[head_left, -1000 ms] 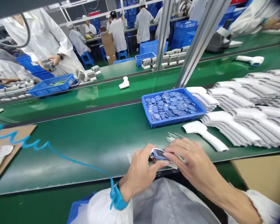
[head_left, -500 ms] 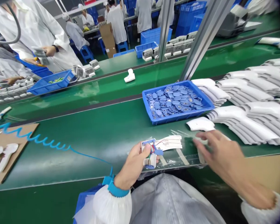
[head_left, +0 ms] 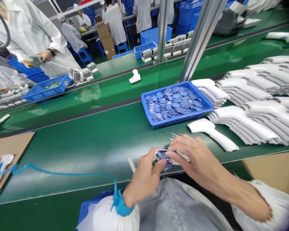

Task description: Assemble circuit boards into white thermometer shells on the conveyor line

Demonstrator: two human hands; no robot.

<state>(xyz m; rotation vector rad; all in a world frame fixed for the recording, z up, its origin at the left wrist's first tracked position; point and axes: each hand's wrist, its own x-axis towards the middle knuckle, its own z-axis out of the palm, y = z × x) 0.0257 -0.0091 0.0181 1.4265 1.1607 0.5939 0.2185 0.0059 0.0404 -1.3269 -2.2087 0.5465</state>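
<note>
Head view: our left hand (head_left: 148,173) and right hand (head_left: 195,160) clench a blue-edged board (head_left: 162,157). White housings (head_left: 240,122) and a full blue tray (head_left: 183,118) remain at right.

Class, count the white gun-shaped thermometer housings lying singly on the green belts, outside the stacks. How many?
3: a housing on the near green belt beside the stacks; a housing on the middle belt; a blue-tipped housing at its far right. Others may be hidden.
</note>
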